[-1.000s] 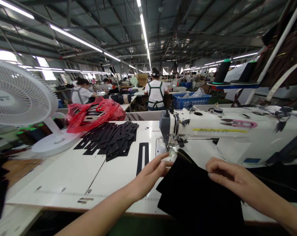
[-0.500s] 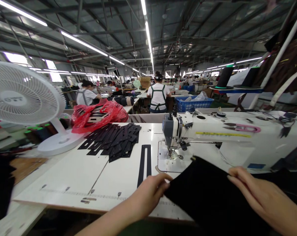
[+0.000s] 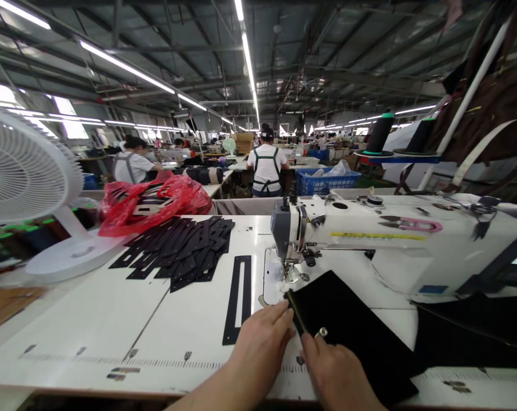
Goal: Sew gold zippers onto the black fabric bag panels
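A black fabric panel (image 3: 348, 319) lies on the table just in front of the sewing machine (image 3: 369, 234). Along its left edge runs a brass-coloured line like zipper teeth, with a small metal piece (image 3: 322, 332), perhaps a zipper pull, beside it. My left hand (image 3: 262, 339) pinches the panel's edge near its upper left corner, close to the presser foot. Lower on that same edge, my right hand (image 3: 337, 365) grips the panel with its fingers closed by the metal piece. Left of my hands lies a single black slotted strip (image 3: 236, 299).
A heap of black slotted strips (image 3: 185, 248) sits mid-left, with a red plastic bag (image 3: 155, 200) behind it. A white fan (image 3: 31, 177) stands at far left. More black fabric (image 3: 468, 331) lies right. Pink-handled thread snips (image 3: 412, 224) rest on the machine. Co-workers sit ahead.
The black panel has come down onto the table and turned, so its brass-lined edge faces left. My right hand has moved left, near my left hand. The view has shifted slightly right.
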The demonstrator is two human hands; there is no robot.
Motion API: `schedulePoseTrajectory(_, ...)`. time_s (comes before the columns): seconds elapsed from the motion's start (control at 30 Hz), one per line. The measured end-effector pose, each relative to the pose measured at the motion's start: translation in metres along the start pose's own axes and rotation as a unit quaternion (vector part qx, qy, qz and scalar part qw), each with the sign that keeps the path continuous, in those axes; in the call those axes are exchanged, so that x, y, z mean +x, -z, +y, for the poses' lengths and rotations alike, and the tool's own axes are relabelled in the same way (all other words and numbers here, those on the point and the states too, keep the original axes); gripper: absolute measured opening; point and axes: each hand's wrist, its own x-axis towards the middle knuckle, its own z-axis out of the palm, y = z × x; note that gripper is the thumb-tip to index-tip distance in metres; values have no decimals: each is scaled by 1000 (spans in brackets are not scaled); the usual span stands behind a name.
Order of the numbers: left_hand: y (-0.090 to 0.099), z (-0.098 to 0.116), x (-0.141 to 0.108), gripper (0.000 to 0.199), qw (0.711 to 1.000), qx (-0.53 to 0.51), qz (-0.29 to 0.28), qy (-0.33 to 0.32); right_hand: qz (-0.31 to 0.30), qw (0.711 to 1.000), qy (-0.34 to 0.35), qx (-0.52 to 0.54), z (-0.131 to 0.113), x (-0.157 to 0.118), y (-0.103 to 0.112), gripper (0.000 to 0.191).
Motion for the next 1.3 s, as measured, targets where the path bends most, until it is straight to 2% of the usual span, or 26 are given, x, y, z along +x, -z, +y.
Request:
schedulePoseTrajectory(0.03,-4,-1,-2,28,1000,14,-20,0,-17,1000,-4,21,-2,-1,-4,38)
schedulePoseTrajectory(0.1,-9,-2,-3,37,998,22,-58,3,-45,997,-38,52,15,1,-6,35)
schedulePoseTrajectory(0.23,-7,1,2,75,994,1,-111,8,-76,976,-196,50,88,4,-14,33)
schedulePoseTrajectory(0.33,-5,4,13,74,993,3,-118,8,-140,950,-265,84,122,1,-30,35)
schedulePoseTrajectory(0.43,-6,7,22,80,992,30,-120,35,-180,927,-297,141,128,0,-31,35)
schedulePoseTrajectory(0.53,-8,9,23,98,987,35,-153,40,-201,900,-327,208,122,5,-16,35)
schedulePoseTrajectory(0.63,-6,8,20,108,980,31,-197,25,-245,859,-332,303,113,7,2,38)
schedulePoseTrajectory(0.67,-5,6,19,110,977,31,-208,19,-266,829,-338,358,108,6,8,39)
schedulePoseTrajectory(0.7,-3,4,19,110,976,31,-217,12,-285,783,-353,425,103,4,12,39)
schedulePoseTrajectory(0.8,-1,-5,19,109,972,21,-233,-12,-299,595,-417,619,89,-7,23,36)
schedulePoseTrajectory(0.83,0,-8,19,109,971,15,-238,-20,-301,548,-429,652,87,-11,25,35)
schedulePoseTrajectory(0.87,0,-11,20,109,969,9,-245,-26,-304,526,-433,666,86,-15,26,34)
schedulePoseTrajectory(0.9,1,-13,21,109,967,2,-254,-31,-307,518,-432,672,87,-18,25,32)
schedulePoseTrajectory(0.97,3,-16,23,110,961,-14,-273,-34,-299,533,-415,674,95,-20,22,28)
schedulePoseTrajectory(1.0,3,-17,24,112,959,-21,-281,-33,-282,561,-400,667,102,-18,18,26)
schedulePoseTrajectory(1.1,4,-18,26,113,955,-35,-292,-30,-224,709,-345,573,127,-5,1,26)
schedulePoseTrajectory(1.13,4,-19,27,112,955,-35,-292,-31,-212,749,-335,531,135,1,-6,27)
schedulePoseTrajectory(1.17,4,-19,28,110,956,-34,-291,-32,-203,777,-330,496,141,7,-13,27)
schedulePoseTrajectory(1.2,3,-20,30,109,956,-33,-289,-32,-201,793,-328,472,145,13,-20,27)
schedulePoseTrajectory(1.3,1,-22,34,110,957,-36,-285,-24,-215,814,-320,434,149,28,-34,25)
